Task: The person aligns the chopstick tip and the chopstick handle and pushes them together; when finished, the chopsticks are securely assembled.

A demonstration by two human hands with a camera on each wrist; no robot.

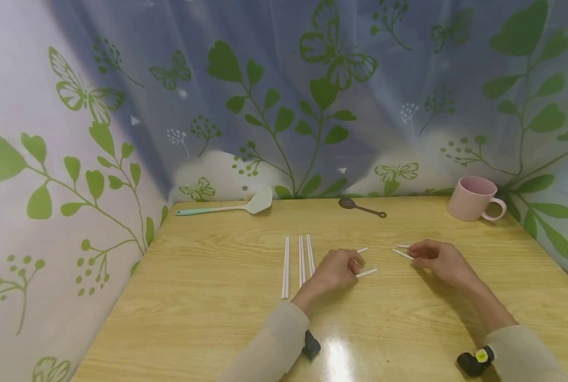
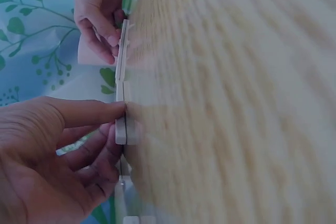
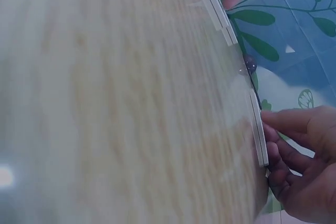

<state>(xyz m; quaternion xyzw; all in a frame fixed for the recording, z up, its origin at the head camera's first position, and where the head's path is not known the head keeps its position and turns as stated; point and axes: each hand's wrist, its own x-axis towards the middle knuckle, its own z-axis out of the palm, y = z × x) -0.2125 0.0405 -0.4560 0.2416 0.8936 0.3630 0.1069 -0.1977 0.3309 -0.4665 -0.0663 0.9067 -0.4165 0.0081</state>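
Note:
My left hand [image 1: 335, 269] is low over the middle of the table, thumb and fingers pinching white chopsticks [image 1: 366, 273]. Their tips stick out to its right, spread apart, while the rest lies hidden under the hand. To the right, my right hand [image 1: 440, 261] pinches two more white chopsticks [image 1: 402, 254], whose ends point left toward the other hand. In the left wrist view the left thumb presses a chopstick [image 2: 121, 124] close along the tabletop. The right wrist view has the right fingertips at a chopstick pair [image 3: 259, 129]. Left of the left hand, three pairs of white chopsticks [image 1: 285, 268] lie side by side.
Along the table's far edge lie a spatula [image 1: 257, 202] with a mint handle and a dark brown spoon [image 1: 362, 208]. A pink mug [image 1: 470, 199] stands at the far right corner. A patterned curtain [image 1: 274, 106] hangs right behind the wooden table [image 1: 193, 297].

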